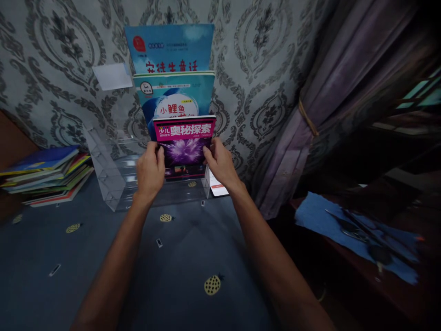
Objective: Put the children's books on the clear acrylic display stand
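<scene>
My left hand and my right hand each grip a side edge of a magazine with a pink and purple cover, held upright in the front tier of a clear acrylic display rack. Behind it stand a teal book and, higher up, a blue book, each in its own tier. The lower edge of the magazine sits low in the rack's front slot.
A stack of thin colourful books lies at the left on the blue cloth-covered table. A purple curtain hangs at the right, with a dark side table and blue cloth beneath. Patterned wallpaper backs the rack.
</scene>
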The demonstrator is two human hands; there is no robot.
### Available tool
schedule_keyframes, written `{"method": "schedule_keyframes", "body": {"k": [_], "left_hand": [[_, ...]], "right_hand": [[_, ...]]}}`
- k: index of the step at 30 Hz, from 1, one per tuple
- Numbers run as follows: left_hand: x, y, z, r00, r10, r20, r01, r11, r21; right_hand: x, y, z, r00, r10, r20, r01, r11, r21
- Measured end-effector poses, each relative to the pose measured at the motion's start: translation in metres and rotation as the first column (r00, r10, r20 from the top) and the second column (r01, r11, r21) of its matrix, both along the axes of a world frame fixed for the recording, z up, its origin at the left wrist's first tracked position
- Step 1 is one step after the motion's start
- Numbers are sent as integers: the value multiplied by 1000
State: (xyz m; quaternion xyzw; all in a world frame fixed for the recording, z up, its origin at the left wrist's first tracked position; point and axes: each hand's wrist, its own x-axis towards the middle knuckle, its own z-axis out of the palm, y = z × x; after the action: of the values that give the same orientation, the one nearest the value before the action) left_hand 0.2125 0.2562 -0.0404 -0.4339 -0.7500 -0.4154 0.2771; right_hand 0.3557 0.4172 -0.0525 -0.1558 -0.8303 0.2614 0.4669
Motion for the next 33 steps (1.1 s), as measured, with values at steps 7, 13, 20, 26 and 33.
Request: {"method": "schedule_keyframes", "body": {"k": [7,13,20,26,33], "left_hand": [[4,1,0,1000,-20,-2,20,1000,5],[6,4,-4,997,74,34,-71,994,-78],[16,2,3,979,201,33,-185,944,-273],[18,0,4,975,223,2,-212,929,-302],[21,0,5,974,223,27,-201,918,-343]], "right_hand": [[-1,4,-3,999,7,40,-7,1000,13],[-1,7,-3,998,18,53,-21,999,47],[-1,6,-1,998,3,63,-6,999,45],[0,3,1,999,-54,-7,54,998,13],[-4,7,-2,995,-102,-10,103,992,68]]}}
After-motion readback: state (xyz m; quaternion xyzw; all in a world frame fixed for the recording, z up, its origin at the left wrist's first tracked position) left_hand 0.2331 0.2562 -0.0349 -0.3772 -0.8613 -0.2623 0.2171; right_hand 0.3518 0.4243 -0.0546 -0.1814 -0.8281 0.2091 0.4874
